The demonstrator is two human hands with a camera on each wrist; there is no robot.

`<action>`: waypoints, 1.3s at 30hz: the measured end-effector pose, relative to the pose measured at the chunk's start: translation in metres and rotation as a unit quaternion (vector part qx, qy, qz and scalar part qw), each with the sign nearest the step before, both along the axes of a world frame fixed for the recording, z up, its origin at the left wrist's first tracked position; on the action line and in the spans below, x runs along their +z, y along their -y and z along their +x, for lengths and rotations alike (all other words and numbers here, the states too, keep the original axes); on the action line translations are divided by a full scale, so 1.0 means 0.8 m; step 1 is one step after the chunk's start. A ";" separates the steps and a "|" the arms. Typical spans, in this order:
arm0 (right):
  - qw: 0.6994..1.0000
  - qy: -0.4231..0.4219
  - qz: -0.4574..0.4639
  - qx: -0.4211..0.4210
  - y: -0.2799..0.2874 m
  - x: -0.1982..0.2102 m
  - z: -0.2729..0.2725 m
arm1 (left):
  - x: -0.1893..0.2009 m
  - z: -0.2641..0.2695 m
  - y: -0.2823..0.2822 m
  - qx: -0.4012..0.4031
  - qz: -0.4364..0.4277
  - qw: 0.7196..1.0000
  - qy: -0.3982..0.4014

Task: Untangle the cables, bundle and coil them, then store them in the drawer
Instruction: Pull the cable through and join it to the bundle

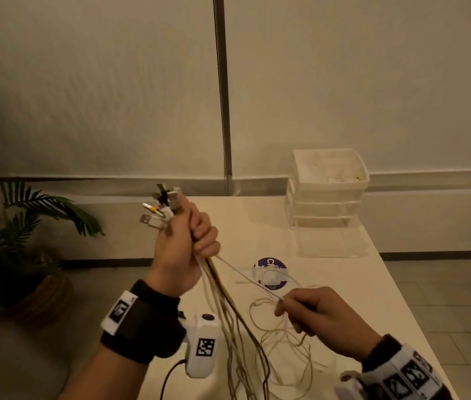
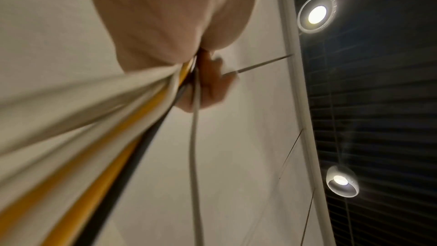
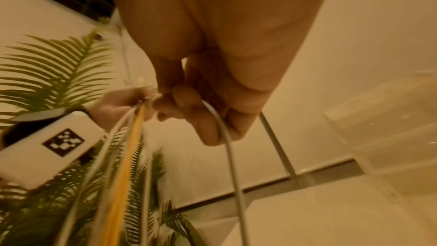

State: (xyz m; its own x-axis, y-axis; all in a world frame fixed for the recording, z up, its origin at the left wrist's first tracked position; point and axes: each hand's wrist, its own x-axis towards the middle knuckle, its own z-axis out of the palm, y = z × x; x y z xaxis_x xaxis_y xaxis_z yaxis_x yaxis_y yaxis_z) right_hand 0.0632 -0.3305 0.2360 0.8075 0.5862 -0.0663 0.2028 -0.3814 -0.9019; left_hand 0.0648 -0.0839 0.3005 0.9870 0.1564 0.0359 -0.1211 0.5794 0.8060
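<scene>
My left hand [image 1: 183, 246], left of centre in the head view, clamps the cables [image 1: 230, 313] just below their plugs so the ends stay aligned. My right hand [image 1: 319, 319], lower right, pinches one white strand, probably to draw it free above the worktop [image 1: 358, 298]; the drawer unit [image 1: 326, 197] waits upper right.

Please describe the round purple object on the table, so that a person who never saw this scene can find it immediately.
Start from the white table and find the clear plastic drawer unit standing at its far right side. Nearer to the person, between that unit and the right hand, lies a flat purple disc with something white on top. It is the only round, purple thing there; everything around it is white or clear.
</scene>
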 end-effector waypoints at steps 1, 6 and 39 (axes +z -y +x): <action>1.000 -0.026 -0.003 0.002 0.008 -0.002 0.004 | 0.004 0.000 -0.009 -0.006 0.010 1.000 0.007; 0.999 -0.027 -0.011 -0.043 0.020 0.008 0.025 | 0.014 -0.012 -0.001 -0.073 0.227 0.971 -0.019; 0.989 0.080 0.012 -0.126 0.018 0.025 0.064 | -0.026 0.010 0.017 0.177 0.368 0.909 0.082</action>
State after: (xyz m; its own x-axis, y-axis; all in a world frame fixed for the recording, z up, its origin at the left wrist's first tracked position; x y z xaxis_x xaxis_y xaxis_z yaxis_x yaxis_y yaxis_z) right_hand 0.1145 -0.3452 0.2563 0.9274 0.3643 0.0847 0.2439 -0.4173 -0.8754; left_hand 0.0729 -0.0975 0.2799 0.8516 0.3365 0.4019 -0.3494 -0.2072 0.9138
